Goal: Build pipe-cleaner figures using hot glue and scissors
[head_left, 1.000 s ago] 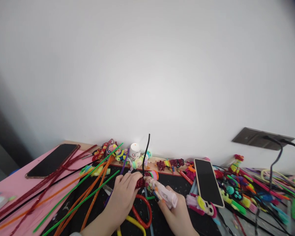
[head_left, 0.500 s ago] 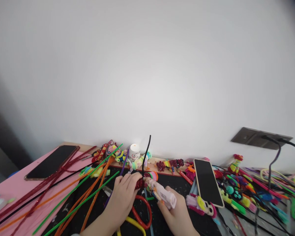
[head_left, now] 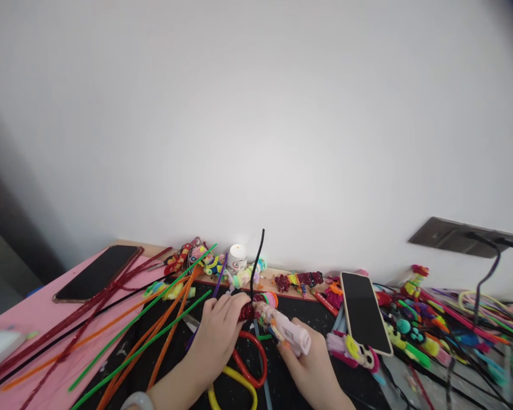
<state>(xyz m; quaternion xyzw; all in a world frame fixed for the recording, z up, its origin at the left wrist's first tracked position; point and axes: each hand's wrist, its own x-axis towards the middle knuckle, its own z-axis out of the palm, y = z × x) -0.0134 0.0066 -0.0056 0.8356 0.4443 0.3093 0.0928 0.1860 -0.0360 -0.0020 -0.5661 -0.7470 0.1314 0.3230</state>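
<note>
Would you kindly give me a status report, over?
Left hand holding dark red piece. Right hand gripping pale tool. Red loop handle lying between hands.

Cup [head_left: 237, 262] behind left hand [head_left: 220, 330]

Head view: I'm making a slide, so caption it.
Left hand holds a red tinsel piece; right hand, a pale pink glue gun.

- White cylinder [head_left: 237, 256] near the wall [head_left: 256, 142]: small dark print and a rounded mark on its side, too tiny and blurred to make out.
- Nowhere can a word, brand or number be read for certain.
</note>
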